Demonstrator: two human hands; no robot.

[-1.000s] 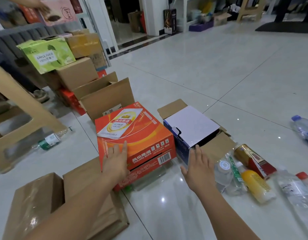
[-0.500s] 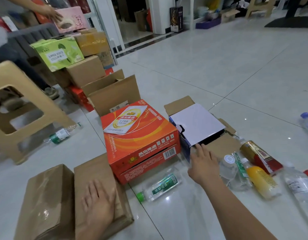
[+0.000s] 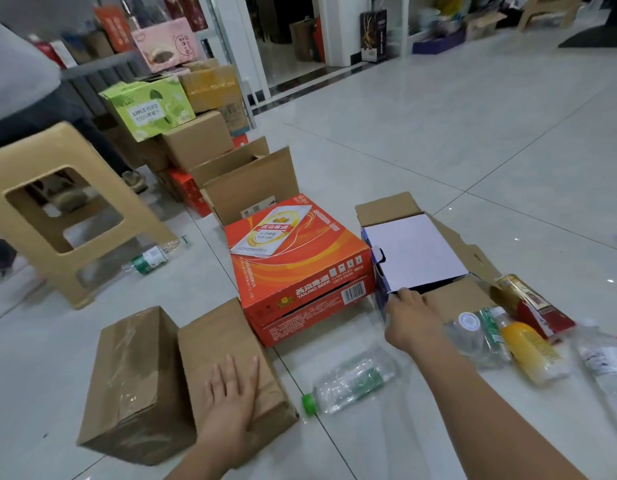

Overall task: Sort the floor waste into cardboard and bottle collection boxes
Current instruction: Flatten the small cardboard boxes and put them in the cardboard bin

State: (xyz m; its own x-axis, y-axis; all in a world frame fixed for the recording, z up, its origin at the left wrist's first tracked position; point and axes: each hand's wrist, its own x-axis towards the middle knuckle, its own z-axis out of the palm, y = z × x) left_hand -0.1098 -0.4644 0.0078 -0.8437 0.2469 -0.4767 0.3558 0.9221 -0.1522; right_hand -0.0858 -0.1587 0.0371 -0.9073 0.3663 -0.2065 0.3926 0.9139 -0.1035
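Stool (image 3: 62,216): a tan plastic stool stands at far left on the tiled floor (image 3: 473,140), a green-label bottle (image 3: 151,259) lying just beside its leg.
Stack (image 3: 196,140): cartons pile up behind, a green juice box (image 3: 149,107) on top.
Taped box (image 3: 132,379): a brown carton lies on its side at lower left, touching the flat box (image 3: 227,344).
Left hand (image 3: 232,393): palm down, fingers spread flat on the flat box; it clasps nothing.
Beer box (image 3: 296,268): the orange carton sits at centre, before an open brown box (image 3: 251,185).
Green-cap bottle (image 3: 348,384): a crushed clear bottle lies on the floor between the two arms.
Right hand (image 3: 412,320): fingers curl on the near edge of the white-topped blue box (image 3: 411,254), which sits in an opened brown carton (image 3: 456,299); how firm the grip is cannot be told.
Bottles (image 3: 528,348): a cluster of bottles and a red-gold pack (image 3: 532,306) lie on the floor at right.
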